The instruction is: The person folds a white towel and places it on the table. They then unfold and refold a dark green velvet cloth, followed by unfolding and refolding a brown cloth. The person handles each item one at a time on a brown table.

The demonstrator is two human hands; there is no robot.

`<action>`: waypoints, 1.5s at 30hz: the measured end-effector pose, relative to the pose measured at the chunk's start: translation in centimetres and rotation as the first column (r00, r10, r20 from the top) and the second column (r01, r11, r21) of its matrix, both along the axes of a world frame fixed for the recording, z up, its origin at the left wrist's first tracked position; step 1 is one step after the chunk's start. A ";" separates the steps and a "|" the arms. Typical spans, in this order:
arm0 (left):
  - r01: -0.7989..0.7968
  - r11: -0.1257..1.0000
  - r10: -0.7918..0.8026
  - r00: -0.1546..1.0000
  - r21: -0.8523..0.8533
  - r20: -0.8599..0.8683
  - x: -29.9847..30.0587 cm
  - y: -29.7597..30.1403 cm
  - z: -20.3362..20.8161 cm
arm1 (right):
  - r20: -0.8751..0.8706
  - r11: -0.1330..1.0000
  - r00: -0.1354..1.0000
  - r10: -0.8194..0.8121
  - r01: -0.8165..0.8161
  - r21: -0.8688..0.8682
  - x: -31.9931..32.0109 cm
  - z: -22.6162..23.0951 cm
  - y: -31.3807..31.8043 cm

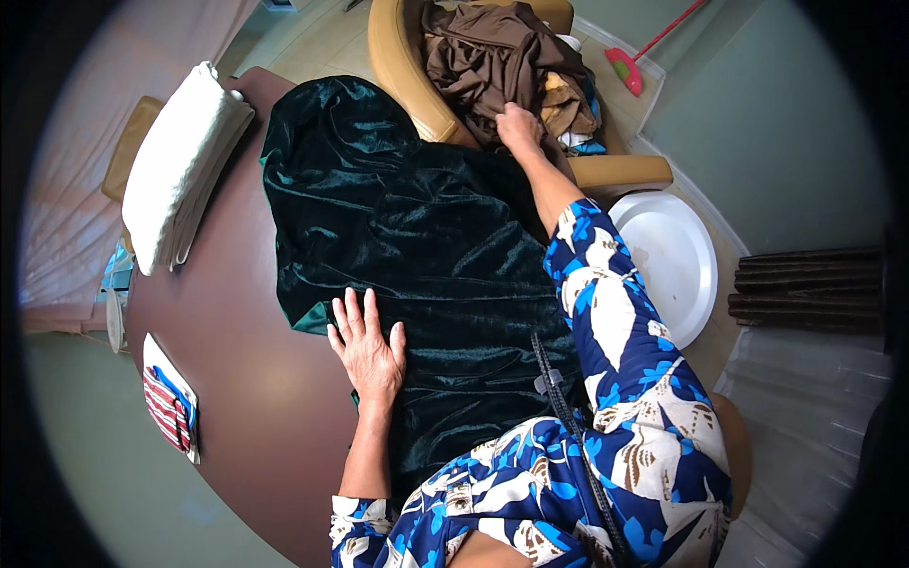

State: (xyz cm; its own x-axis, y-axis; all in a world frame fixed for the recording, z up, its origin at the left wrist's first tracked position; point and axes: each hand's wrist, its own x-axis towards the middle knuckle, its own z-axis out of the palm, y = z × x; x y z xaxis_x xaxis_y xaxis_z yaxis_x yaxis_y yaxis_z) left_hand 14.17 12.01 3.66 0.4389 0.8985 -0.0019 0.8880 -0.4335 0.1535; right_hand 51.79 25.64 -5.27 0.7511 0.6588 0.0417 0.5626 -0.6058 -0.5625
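Observation:
A dark green velvet cloth (pixel 426 237) lies spread in loose folds over the table's right part, its far end rounded and its lighter green edge showing at the left. My left hand (pixel 367 352) rests flat on its left side, fingers stretched and apart. Beyond the velvet, a heap of fabric sits on a tan armchair (pixel 402 66), with brown cloth (pixel 492 57) on top. My right hand (pixel 519 128) reaches over to the heap's near side, its fingers curled closed on the brown cloth; the fingertips are partly hidden.
On the brown table (pixel 256 398), a folded white towel (pixel 180 161) lies at the far left, and small folded striped and blue cloths (pixel 170 407) at the near left edge. A white round basin (pixel 672 265) stands right of my arm. A red broom (pixel 625 71) leans farther back.

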 end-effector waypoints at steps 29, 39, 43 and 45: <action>0.539 0.547 0.835 -0.294 -0.641 0.465 -8.5 -5.3 1.6 | -0.097 -0.319 -0.577 0.811 -0.575 0.754 -35.0 6.9 -22.6; 0.208 0.552 0.779 0.214 -0.807 0.589 -11.7 -2.6 -3.9 | -0.654 0.468 -0.223 0.723 -0.539 0.701 -28.2 6.8 -20.1; -0.043 0.740 0.672 0.029 -0.671 0.740 -10.7 -2.7 -1.5 | -0.787 0.728 0.091 0.610 -0.456 0.512 -24.7 5.7 -19.6; -0.058 0.759 0.647 -0.041 -0.649 0.761 -10.8 -2.6 2.3 | -0.821 0.769 0.089 0.564 -0.419 0.483 -24.0 5.4 -19.6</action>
